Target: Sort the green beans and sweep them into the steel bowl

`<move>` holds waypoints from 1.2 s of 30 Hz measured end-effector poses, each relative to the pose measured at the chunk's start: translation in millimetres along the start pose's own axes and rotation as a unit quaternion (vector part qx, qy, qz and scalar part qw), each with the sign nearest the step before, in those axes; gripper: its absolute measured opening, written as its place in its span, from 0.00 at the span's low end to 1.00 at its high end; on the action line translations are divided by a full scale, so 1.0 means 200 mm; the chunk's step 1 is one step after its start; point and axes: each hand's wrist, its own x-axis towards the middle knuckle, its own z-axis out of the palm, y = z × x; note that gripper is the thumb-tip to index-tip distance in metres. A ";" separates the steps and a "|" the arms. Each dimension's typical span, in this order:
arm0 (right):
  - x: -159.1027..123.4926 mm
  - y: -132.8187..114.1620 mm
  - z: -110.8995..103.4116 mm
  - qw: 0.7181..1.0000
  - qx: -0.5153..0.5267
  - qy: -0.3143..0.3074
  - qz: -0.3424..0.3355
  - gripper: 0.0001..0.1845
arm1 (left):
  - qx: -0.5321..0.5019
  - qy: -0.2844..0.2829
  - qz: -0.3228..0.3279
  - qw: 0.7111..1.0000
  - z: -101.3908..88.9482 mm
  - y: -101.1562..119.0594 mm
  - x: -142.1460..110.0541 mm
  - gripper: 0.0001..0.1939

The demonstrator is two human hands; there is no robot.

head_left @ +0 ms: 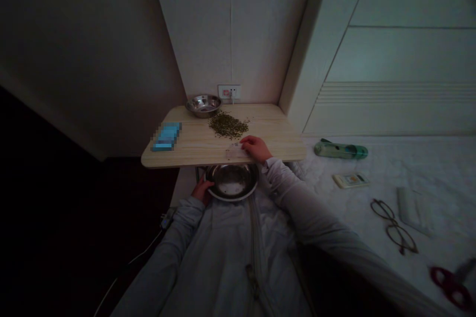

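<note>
At the far left of the pale wooden table point(193, 152) lies a device with a blue screen point(166, 137), blurred into blocks, so any writing on it cannot be read. Just right of it and lower, the left hand point(204, 191) is closed on the near-left rim of a wide metal bowl point(233, 200), thumb over the edge, fingers mostly hidden beneath. That bowl sits below the table's front edge, with a few small specks on its shiny inside. A smaller metal bowl point(203, 113) stands upright at the back of the table; whether anything lies in its glinting hollow I cannot tell. Beside it the small green seeds point(227, 126) spread in a loose heap on the bare wood, in front of a wall socket point(229, 92). Nearer the front edge, the right hand point(257, 148) pinches a thin clear card point(235, 152) between thumb and bent fingers, with almost no gap. On the white quilt farther right come a green bottle point(340, 150), its contents unclear, a pale phone point(350, 180) with an orange mark on its face, glasses point(394, 226), a pale case point(412, 210) and red-handled scissors point(450, 288)
</note>
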 end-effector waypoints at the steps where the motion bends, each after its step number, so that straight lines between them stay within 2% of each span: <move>1: 0.00 0.00 0.00 1.000 0.000 -0.002 0.000 0.12 | 0.000 -0.003 0.003 1.000 0.00 0.00 0.00 0.33; 20: 0.00 -0.02 0.00 1.000 -0.009 0.001 -0.015 0.12 | 0.003 -0.003 0.015 1.000 0.00 0.00 -0.01 0.32; 36: 0.00 -0.01 0.00 1.000 -0.026 -0.005 0.006 0.12 | 0.014 -0.011 0.019 1.000 -0.01 -0.01 0.00 0.33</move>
